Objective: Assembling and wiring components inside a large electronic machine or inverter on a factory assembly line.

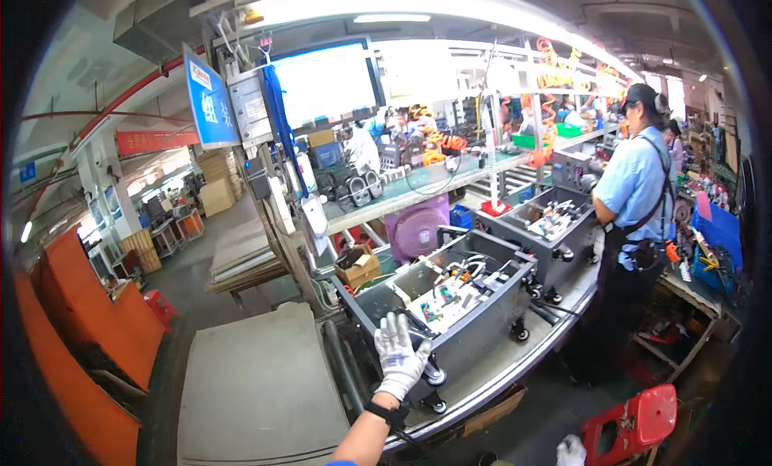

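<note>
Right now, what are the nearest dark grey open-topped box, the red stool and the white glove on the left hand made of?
The dark grey open-topped box is probably painted metal, given its flat, thin walls, but stiff plastic is possible. The red stool looks like smooth moulded plastic: shiny with rounded corners. The white glove on the left hand seems matte cloth: dull and close-fitting.

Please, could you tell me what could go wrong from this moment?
The gloved left hand is at the near end of the open grey case, so its fingers might catch on the loose-looking parts inside. The casters sticking out from the case could perhaps snag clothing. The red stool beside the right hand might trip someone.
</note>
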Demonstrator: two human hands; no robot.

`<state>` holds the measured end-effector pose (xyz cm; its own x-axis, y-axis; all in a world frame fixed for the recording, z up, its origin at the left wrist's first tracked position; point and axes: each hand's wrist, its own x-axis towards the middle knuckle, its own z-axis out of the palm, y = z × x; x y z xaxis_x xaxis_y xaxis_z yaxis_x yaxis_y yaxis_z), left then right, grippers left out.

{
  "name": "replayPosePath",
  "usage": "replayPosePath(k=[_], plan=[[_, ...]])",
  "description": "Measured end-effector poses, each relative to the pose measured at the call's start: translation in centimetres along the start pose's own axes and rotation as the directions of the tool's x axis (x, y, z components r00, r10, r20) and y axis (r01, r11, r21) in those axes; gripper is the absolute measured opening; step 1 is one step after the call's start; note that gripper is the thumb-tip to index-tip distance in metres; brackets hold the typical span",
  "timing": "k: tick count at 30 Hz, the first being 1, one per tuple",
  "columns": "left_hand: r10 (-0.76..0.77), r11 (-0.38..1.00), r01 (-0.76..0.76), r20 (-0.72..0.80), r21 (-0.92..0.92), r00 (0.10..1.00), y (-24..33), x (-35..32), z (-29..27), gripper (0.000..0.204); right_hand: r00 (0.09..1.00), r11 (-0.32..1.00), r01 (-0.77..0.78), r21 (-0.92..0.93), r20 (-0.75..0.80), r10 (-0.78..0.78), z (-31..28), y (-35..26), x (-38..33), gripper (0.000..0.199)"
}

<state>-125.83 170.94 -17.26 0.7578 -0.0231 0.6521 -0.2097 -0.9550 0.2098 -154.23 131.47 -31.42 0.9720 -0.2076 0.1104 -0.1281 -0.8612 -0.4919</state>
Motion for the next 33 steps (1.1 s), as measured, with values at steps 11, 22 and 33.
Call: replayPosePath(k=[11,22,33], plan=[[-0.03,0.996,0.02,0.119,0.085,0.992,1.2,1.4,-1.7,0.075,0.427,0.482,0.872,0.092,-0.625,-0.653,-3.5,-26.5,33.3,0.06],[0.072,0.997,-0.078,0.172,0.028,0.982,2.1,2.0,-2.4,0.03,0.461,0.455,0.886,0.088,-0.262,-0.848,0.9,-29.4,34.7,0.031],[0.31,0.936,-0.312,0.038,0.164,0.95,1.4,2.6,-1.1,0.017,0.479,0.496,0.868,-0.02,-0.222,-0.849,0.5,-29.7,35.4,0.028]])
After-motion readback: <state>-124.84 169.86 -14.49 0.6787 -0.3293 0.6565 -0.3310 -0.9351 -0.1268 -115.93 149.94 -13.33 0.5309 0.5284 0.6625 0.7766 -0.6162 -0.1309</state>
